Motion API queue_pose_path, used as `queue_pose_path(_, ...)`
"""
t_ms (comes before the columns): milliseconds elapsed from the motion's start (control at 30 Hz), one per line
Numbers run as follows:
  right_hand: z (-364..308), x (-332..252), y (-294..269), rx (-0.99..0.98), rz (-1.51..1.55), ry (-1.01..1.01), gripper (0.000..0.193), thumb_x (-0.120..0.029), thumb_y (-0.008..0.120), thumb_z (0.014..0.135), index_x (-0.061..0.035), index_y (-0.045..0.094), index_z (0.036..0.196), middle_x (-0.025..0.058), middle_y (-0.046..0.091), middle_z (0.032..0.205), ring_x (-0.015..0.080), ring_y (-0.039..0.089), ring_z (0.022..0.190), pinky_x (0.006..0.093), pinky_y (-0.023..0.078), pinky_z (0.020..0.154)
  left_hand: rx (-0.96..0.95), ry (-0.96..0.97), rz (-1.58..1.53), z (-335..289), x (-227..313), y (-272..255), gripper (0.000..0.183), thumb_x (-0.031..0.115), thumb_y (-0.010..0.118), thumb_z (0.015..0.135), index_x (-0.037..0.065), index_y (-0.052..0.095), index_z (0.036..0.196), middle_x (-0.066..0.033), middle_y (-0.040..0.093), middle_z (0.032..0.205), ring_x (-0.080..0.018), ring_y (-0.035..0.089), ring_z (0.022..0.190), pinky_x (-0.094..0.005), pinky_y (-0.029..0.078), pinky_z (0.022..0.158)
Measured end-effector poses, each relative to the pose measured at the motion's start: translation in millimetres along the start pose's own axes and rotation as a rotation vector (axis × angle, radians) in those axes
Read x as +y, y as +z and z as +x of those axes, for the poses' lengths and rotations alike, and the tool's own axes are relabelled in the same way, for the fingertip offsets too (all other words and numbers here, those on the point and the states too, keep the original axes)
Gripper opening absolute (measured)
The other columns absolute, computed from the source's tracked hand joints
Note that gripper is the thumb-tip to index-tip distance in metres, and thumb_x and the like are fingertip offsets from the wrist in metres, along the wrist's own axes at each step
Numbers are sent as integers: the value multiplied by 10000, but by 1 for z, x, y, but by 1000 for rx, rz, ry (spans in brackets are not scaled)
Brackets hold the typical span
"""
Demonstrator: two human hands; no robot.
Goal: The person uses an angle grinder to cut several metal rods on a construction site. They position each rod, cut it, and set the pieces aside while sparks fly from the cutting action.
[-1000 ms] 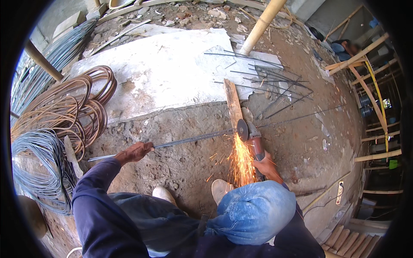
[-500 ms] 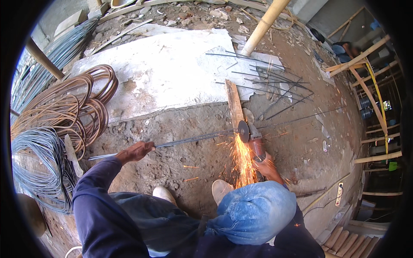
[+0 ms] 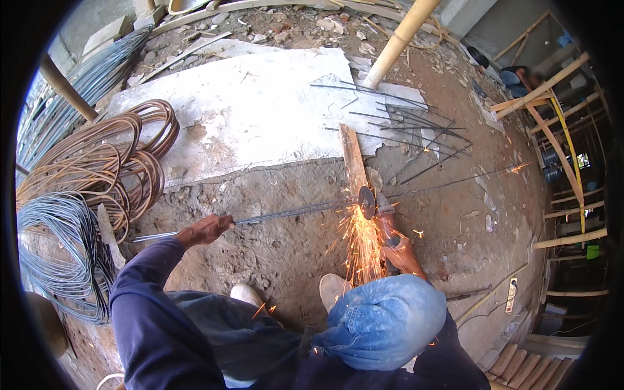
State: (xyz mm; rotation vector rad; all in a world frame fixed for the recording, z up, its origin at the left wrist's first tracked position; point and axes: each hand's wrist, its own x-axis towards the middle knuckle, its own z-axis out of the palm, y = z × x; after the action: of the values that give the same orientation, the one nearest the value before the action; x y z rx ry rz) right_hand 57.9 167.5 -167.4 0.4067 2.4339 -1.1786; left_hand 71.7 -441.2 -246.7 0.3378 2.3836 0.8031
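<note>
My left hand (image 3: 207,230) is closed around a small bundle of thin steel rods (image 3: 279,213), which runs right toward a wooden plank (image 3: 353,156). An angle grinder (image 3: 386,224) is in my right hand (image 3: 404,255), its fingers wrapped round the body. The grinder's disc (image 3: 367,202) stands upright against the rods at the plank's near end. Bright orange sparks (image 3: 365,247) pour from the disc toward my right knee and shoe. The exact contact point is hidden by disc and sparks.
Rusty coiled rods (image 3: 140,123) and grey coiled wire (image 3: 55,247) lie at left. Several cut rods (image 3: 416,123) rest beyond the plank, partly on a white sheet (image 3: 253,97). A bamboo post (image 3: 403,42) rises there. A power strip (image 3: 512,294) lies right. A person (image 3: 520,77) is far right.
The grinder has tilted and shifted slightly down, and the spark stream has grown wider. My left hand keeps its place on the rods.
</note>
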Motion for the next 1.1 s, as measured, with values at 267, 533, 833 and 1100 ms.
queue_pose_path(267,17,20,3,35,-38,-105,538,-202,830,682,-11,654,1153,73,701,862,185,651,722,399,544,666,11,56,-7,3,-4,0,366,420,479,1134,62,540,1089,-248,575,787,-467,606,757,-560,431,715)
queue_pose_path(533,17,42,3,-35,66,-135,370,-77,815,742,-41,643,1068,17,643,818,157,616,689,368,528,619,-8,16,6,1,1,-2,318,375,496,1130,67,575,1149,-220,616,850,-437,607,789,-528,460,734)
queue_pose_path(833,9,24,5,34,46,34,543,-246,842,696,-18,666,1156,93,710,849,198,675,748,402,570,713,11,40,-17,1,-4,0,350,404,476,1136,60,533,1102,-240,567,799,-460,577,757,-547,431,715)
queue_pose_path(1100,8,8,2,36,-116,-14,551,-227,823,699,10,655,1167,96,717,865,221,703,786,407,572,730,18,67,12,3,-6,0,305,350,509,1130,55,577,1096,-224,593,804,-455,596,748,-522,455,697)
